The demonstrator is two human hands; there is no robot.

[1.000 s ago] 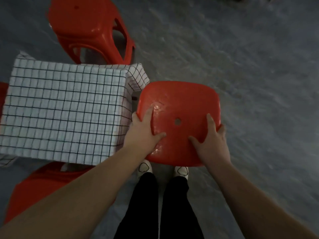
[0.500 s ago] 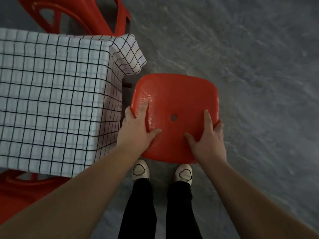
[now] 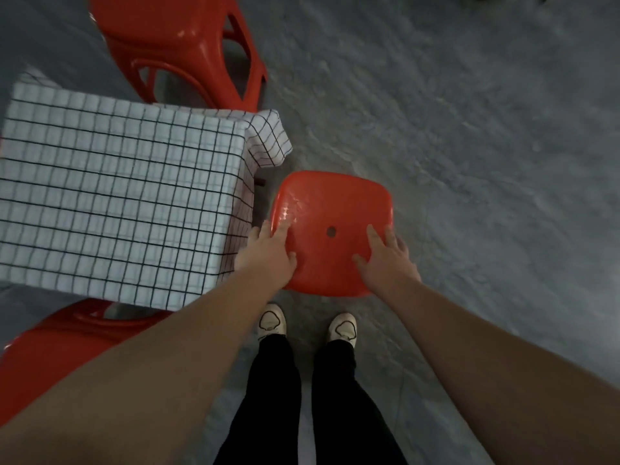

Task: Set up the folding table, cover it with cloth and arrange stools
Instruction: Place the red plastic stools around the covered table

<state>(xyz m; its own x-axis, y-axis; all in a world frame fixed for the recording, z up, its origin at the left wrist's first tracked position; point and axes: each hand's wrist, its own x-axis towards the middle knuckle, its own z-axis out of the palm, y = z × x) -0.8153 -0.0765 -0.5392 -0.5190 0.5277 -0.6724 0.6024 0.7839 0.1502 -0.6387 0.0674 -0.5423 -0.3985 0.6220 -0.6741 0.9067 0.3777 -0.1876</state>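
Head view: clothed table (image 3: 117, 196) flanked by far stool (image 3: 174, 38), near stool (image 3: 50, 357); third stool (image 3: 330, 203), seemingly gripped by left hand (image 3: 268, 256), right hand (image 3: 389, 263), not yet placed.

Red stools (image 3: 330, 203); white cloth (image 3: 117, 196), black grid; grey floor (image 3: 469, 162).

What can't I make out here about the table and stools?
Head view:
- Middle stool legs: hidden beneath its seat, so floor contact unknown.
- Folding table: hidden under the checked cloth.
- Near stool: cut by the left edge, covered by the left forearm and cloth.
- Far stool: seat cut by the top edge.
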